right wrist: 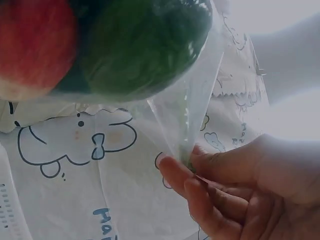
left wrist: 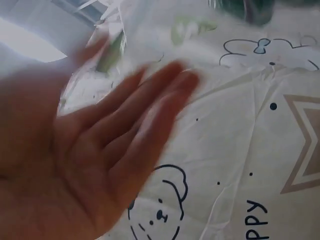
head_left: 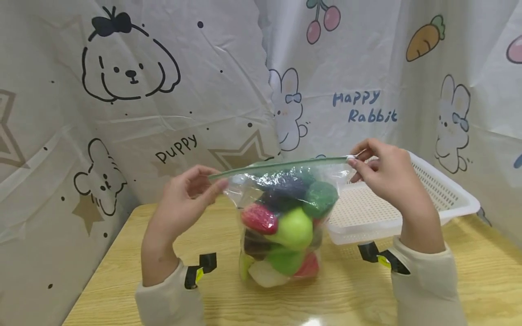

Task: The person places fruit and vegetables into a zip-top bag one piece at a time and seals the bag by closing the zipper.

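Note:
A clear zip bag (head_left: pixel 281 166) with a green closure strip stands on the table, full of colourful fruit- and vegetable-shaped pieces. Inside are a light green round piece (head_left: pixel 294 228), a red piece (head_left: pixel 259 218), a dark green one (head_left: pixel 321 199) and several others, partly hidden by glare. My left hand (head_left: pixel 181 201) pinches the strip's left end between thumb and fingers. At the opposite end, my right hand (head_left: pixel 387 174) pinches the corner by a small white part (head_left: pixel 350 158). Between both hands the strip is stretched taut, its right end slightly higher. The right wrist view shows thumb and fingertips on the bag's corner.
Behind the right forearm, a white perforated plastic basket (head_left: pixel 465 206) sits on the wooden table (head_left: pixel 122 253). Printed white curtains (head_left: pixel 228 68) hang behind and on the sides. Black straps with yellow tags circle both sleeves.

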`<state>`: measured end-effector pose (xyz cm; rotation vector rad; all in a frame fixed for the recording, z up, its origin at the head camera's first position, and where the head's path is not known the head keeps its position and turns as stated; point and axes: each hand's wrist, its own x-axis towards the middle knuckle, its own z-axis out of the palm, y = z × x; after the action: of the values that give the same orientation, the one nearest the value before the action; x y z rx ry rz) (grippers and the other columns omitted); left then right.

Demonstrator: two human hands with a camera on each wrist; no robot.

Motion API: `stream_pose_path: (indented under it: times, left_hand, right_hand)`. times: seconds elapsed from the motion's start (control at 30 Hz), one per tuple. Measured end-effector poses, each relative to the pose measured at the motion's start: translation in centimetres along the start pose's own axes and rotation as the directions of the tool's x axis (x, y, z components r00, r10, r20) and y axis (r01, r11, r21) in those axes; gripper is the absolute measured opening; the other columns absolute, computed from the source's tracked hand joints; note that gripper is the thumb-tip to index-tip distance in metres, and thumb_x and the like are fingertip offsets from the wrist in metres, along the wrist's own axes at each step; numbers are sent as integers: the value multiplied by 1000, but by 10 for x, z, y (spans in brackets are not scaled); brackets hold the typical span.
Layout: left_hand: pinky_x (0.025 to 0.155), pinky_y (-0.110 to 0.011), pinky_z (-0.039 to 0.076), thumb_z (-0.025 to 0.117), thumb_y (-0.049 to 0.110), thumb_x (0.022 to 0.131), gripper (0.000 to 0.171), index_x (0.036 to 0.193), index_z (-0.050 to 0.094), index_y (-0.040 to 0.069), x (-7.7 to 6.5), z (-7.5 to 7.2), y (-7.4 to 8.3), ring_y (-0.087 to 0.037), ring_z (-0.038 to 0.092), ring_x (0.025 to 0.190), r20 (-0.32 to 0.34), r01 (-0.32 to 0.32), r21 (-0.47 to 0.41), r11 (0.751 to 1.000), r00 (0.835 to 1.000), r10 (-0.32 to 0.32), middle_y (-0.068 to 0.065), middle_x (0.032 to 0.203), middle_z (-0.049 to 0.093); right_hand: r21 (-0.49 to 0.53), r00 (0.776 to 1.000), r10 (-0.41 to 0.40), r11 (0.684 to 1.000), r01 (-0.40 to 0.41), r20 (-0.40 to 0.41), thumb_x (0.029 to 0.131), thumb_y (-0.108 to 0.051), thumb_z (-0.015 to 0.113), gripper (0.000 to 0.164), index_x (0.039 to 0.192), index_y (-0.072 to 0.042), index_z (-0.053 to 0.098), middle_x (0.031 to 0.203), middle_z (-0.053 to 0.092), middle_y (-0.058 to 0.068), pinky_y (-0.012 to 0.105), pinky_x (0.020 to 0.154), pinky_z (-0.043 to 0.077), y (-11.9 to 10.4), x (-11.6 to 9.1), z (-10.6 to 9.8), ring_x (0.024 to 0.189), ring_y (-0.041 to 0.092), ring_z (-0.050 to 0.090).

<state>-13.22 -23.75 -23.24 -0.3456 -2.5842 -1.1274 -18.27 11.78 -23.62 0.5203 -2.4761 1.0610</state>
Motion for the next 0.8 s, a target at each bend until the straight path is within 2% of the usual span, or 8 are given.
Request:
stream_pose_path:
  times: [0.07, 0.17, 0.27, 0.37, 0.5, 0.63, 0.7, 0.8]
  left_hand:
    - [86, -47, 56, 65, 53, 77, 65, 132, 46, 23, -2, 4, 1, -22, 60, 107, 190, 13, 24, 1000, 982, -17, -8, 123, 62]
    - [95, -52, 50, 73, 51, 70, 89, 144, 27, 31, -6, 13, 4, -26, 47, 124, 396, -34, 5, 999, 918, 29, -7, 144, 43]
    - [106, -49, 40, 78, 49, 65, 103, 146, 17, 36, -8, 23, 9, -16, 34, 133, 493, -119, -40, 992, 861, 123, 6, 152, 30]
    - [112, -45, 32, 82, 48, 59, 109, 146, 17, 37, -9, 31, 13, -9, 33, 132, 521, -180, -75, 981, 832, 193, 12, 149, 32]
    - [108, -45, 37, 79, 54, 59, 100, 142, 30, 30, -5, 37, 10, -12, 40, 126, 481, -187, 23, 982, 863, 154, 7, 142, 42]
    - [102, -49, 44, 66, 51, 77, 66, 130, 46, 18, 6, 40, 2, -20, 47, 120, 452, -148, 40, 988, 885, 114, -5, 132, 52]
    - [104, -51, 42, 55, 47, 88, 60, 134, 41, 11, 12, 43, -4, -26, 47, 122, 422, -104, 24, 994, 903, 85, -13, 132, 54]
    - [107, -57, 36, 39, 50, 95, 73, 145, 20, -1, 17, 49, -12, -37, 40, 129, 357, 21, 94, 995, 933, -53, -27, 141, 44]
  right_hand:
    - [55, 996, 78, 995, -81, 46, 89, -16, 60, 20, 96, 0, 49, 86, 64, 18, 20, 49, 54, 0, -3, -2, 61, 16, 68]
    - [115, 978, 90, 987, -113, 190, 92, -22, 58, 28, 85, 0, 41, 74, 64, 16, 24, 50, 59, 0, -7, -3, 59, 19, 68]
    - [190, 929, 1, 979, -77, 369, 94, -29, 53, 32, 80, -1, 46, 69, 67, 14, 31, 53, 61, -3, -11, -1, 59, 21, 68]
    - [262, 877, -87, 964, -46, 472, 95, -32, 50, 32, 85, -2, 53, 80, 69, 14, 32, 59, 62, -4, -13, 1, 66, 20, 69]
    - [302, 859, -165, 953, 13, 485, 94, -29, 53, 24, 99, -6, 54, 97, 66, 13, 32, 71, 62, 0, -12, 0, 82, 19, 68]
    - [322, 826, -242, 944, 79, 509, 91, -30, 58, 42, 128, -17, 44, 128, 53, 10, 42, 91, 55, 7, -6, 7, 111, 21, 57]
    - [330, 807, -258, 940, 83, 531, 90, -32, 58, 58, 141, -24, 31, 145, 38, 8, 49, 97, 49, 9, -1, 18, 121, 24, 51]
    - [320, 763, -280, 942, 101, 583, 90, -35, 57, 71, 148, -26, 18, 153, 29, 10, 53, 102, 43, 7, 5, 44, 126, 27, 46]
